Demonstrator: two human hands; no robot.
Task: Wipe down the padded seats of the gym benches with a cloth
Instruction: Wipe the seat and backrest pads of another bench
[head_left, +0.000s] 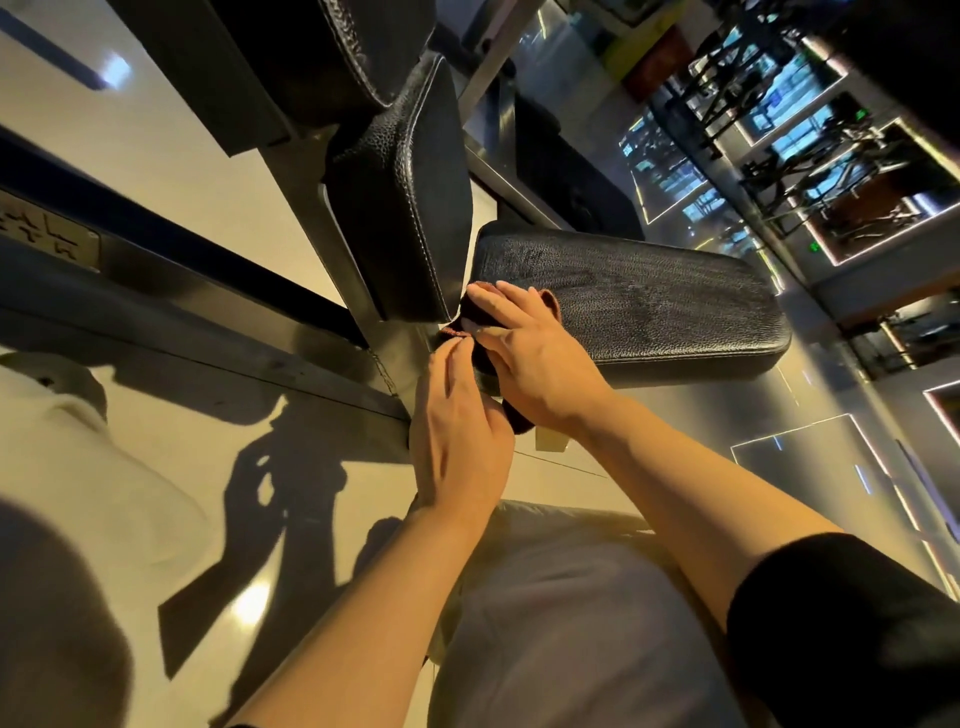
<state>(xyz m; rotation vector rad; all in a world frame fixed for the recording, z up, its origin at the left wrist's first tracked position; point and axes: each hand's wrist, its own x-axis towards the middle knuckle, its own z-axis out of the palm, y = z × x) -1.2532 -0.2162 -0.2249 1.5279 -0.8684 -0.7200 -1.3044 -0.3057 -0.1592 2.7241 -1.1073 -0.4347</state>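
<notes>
1. Seat pad (649, 306): black, pebble-grained leather-look upholstery with rounded corners and a stitched edge. A duller, smeared streak runs across its top surface. It lies flat, at the centre right of the view.
2. Back pad (410, 192): same black grained material with pale stitching along its border. It stands tilted just beside the narrow end of the seat pad. A second, similar pad (343, 47) sits above it at the top of the view.
3. Cloth (480, 317): dark, with a reddish-brown edge showing near the fingertips. It is bunched at the narrow end of the seat pad, beside the lower edge of the back pad, and drapes down over the seat's near side. Most of it is covered by the hands.
4. Right hand (530, 358): fingers extended and lying flat on top of the cloth, pressing it onto the seat pad. The fingers are not curled round the cloth.
5. Left hand (457, 431): positioned just beside and below the right hand, at the seat's near edge. Its fingertips pinch the reddish edge of the cloth.
6. Frame (218, 332): dark metal members run beneath and to the left of the pads.
7. Floor (171, 171): pale and glossy, carrying light reflections and hard shadows.
</notes>
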